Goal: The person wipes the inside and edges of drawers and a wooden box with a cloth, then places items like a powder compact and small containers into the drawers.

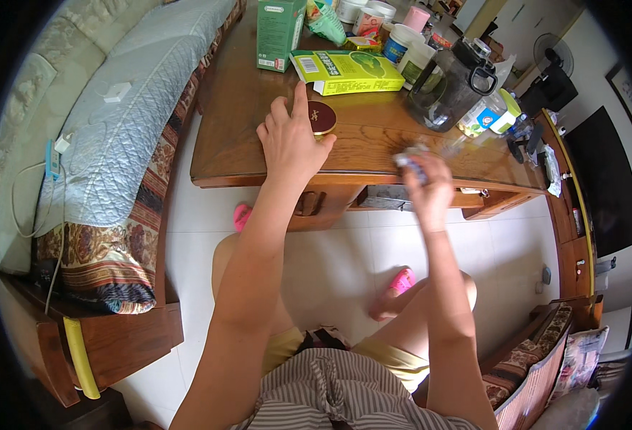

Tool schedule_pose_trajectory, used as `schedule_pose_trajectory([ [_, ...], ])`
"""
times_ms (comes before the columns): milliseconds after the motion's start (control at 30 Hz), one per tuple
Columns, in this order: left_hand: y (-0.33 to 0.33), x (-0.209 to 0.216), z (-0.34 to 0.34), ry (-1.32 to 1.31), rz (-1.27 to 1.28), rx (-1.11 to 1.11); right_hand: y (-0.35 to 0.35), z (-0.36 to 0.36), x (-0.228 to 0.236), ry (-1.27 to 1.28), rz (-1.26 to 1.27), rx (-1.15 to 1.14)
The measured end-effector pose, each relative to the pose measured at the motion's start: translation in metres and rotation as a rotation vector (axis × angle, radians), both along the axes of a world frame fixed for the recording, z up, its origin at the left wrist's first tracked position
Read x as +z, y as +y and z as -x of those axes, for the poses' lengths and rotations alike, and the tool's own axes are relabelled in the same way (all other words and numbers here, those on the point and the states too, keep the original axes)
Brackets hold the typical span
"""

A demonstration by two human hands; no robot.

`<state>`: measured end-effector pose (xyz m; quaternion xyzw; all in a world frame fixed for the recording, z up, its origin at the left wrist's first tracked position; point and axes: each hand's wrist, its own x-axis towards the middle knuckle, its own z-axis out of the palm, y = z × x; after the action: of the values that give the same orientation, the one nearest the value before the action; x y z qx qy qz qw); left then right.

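Observation:
My left hand [291,136] reaches over the near part of the wooden table [233,136], its fingers stretched and apart. Beside its index finger and thumb lies a round dark-red compact-like case [323,117] with a gold rim; the hand covers part of it. My right hand [432,188] is at the table's front edge, smeared by motion. Its fingers are closed round a small whitish thing [404,159], too blurred to name. Beyond the compact-like case lies a yellow-green flat box [351,72], with a green upright box [278,36] at its left.
A dark clear jug [441,93] with a handle stands right of the boxes, beside a lidded jar [482,115]. Several tubs and cups crowd the far side. An open compartment [387,197] shows under the tabletop. A quilted sofa [126,118] runs along the left.

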<state>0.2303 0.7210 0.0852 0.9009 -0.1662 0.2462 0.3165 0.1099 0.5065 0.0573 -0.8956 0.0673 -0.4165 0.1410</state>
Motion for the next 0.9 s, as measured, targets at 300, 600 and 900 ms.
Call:
schedule_pose_trajectory([
  [300,0.025,-0.009,-0.017,-0.103,0.095,-0.163,0.085,-0.013,0.000,0.064,0.236,0.562],
  [600,0.043,0.012,-0.003,-0.293,0.245,-0.222,-0.041,0.038,-0.013,-0.045,0.097,0.074],
  [900,0.041,0.004,-0.008,-0.416,0.333,-0.334,-0.090,0.076,-0.021,0.046,-0.288,-0.333],
])
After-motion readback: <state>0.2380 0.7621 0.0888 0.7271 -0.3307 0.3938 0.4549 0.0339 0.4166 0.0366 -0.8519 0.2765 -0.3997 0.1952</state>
